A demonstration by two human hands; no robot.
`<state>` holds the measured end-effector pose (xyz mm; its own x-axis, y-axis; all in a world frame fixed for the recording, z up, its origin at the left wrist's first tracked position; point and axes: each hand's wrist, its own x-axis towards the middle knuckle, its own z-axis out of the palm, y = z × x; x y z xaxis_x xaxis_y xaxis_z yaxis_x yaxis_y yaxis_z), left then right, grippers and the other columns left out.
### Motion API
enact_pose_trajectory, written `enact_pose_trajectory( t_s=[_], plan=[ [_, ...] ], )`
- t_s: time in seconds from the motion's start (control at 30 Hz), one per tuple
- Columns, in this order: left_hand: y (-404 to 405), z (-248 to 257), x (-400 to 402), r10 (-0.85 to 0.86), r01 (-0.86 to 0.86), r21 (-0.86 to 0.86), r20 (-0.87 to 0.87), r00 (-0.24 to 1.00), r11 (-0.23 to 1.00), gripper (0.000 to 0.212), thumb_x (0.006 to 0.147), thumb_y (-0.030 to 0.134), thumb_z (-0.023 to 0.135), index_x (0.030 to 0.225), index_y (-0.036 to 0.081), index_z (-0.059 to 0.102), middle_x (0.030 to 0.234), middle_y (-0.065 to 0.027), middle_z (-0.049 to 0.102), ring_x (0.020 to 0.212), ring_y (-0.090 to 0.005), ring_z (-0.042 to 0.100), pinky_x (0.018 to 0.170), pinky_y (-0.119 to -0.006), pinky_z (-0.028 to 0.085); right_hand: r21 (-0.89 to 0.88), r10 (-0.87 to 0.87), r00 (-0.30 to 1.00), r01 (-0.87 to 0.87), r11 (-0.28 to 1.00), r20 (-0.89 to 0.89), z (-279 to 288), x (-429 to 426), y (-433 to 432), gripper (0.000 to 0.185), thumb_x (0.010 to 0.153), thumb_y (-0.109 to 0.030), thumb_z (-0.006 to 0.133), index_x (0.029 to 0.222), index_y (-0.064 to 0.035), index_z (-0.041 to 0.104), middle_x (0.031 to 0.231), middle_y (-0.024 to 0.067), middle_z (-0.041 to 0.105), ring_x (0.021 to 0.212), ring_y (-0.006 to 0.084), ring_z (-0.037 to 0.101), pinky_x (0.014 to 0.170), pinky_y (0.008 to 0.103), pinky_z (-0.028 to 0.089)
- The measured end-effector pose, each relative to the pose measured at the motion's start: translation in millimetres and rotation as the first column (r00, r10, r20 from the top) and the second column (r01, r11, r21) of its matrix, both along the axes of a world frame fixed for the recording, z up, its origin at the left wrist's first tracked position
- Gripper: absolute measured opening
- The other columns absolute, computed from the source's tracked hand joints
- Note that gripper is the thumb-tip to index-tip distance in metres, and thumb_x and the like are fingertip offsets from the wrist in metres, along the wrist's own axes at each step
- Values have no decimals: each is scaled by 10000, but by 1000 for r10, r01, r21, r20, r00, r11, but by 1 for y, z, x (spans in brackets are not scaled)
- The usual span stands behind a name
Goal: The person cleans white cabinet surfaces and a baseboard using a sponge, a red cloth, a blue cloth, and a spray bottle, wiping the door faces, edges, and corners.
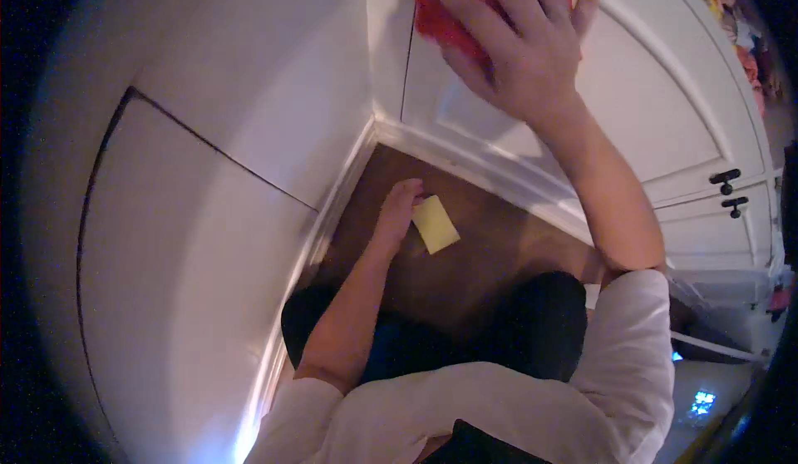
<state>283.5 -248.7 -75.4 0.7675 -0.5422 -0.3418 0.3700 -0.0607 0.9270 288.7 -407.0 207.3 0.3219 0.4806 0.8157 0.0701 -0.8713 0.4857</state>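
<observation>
My right hand (517, 40) is raised at the top of the view, its fingers spread over a red cloth (436, 12) that it presses against a white panelled cupboard door (629, 102). Lower down, near the corner, my left hand (402, 205) holds a flat yellow piece (436, 224), perhaps a sponge or a cloth, by its upper left edge. That piece hangs over the brown floor; its exact height above it cannot be told. The fingertips of my left hand are partly hidden.
A white wall (280, 90) with a dark-outlined panel (187, 246) stands at the left. White baseboards (499, 164) meet in the corner above the wooden floor (486, 264). Black latches (725, 180) sit on the cupboard at the right. Colourful items (745, 58) lie at the far upper right.
</observation>
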Motion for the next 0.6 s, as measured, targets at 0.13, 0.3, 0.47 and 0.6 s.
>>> enact_pose_trajectory(
  t_s=[0.13, 0.3, 0.47, 0.6],
  plan=[
    [-7, 20, -6, -63, 64, 24, -36, 997, 998, 476, 896, 465, 402, 1145, 77, 517, 1107, -69, 551, 994, -182, 522, 889, -343, 376, -155, -70, 955, 26, 988, -290, -113, 34, -45, 313, 680, -194, 626, 979, -103, 616, 1082, 34, 543, 1005, 207, 495, 884, 496, 320],
    [0, 14, 3, -14, 12, -25, -84, 996, 1000, 523, 896, 493, 371, 1178, 74, 503, 1132, -89, 544, 1018, -188, 517, 894, -346, 368, 736, 634, 561, -63, 674, -533, -245, 43, -56, 95, 716, -31, 574, 795, -77, 544, 1060, 89, 532, 1013, 225, 494, 828, 438, 379],
    [15, 17, 12, 36, -36, 10, -86, 996, 999, 520, 898, 493, 370, 1182, 78, 506, 1124, -86, 553, 1019, -196, 521, 905, -351, 363, 881, 636, 626, 201, 428, -452, -220, 32, -13, 53, 780, -76, 503, 756, -36, 478, 846, 121, 562, 746, 271, 583, 592, 350, 462],
    [11, 22, 7, 62, -64, -67, -25, 998, 996, 516, 904, 490, 364, 1174, 75, 509, 1102, -86, 562, 999, -196, 533, 903, -357, 373, 204, 56, 896, 39, 978, -441, -116, 30, -14, 220, 781, -228, 551, 973, -121, 556, 1002, 86, 557, 828, 274, 578, 668, 399, 451]
  ],
)
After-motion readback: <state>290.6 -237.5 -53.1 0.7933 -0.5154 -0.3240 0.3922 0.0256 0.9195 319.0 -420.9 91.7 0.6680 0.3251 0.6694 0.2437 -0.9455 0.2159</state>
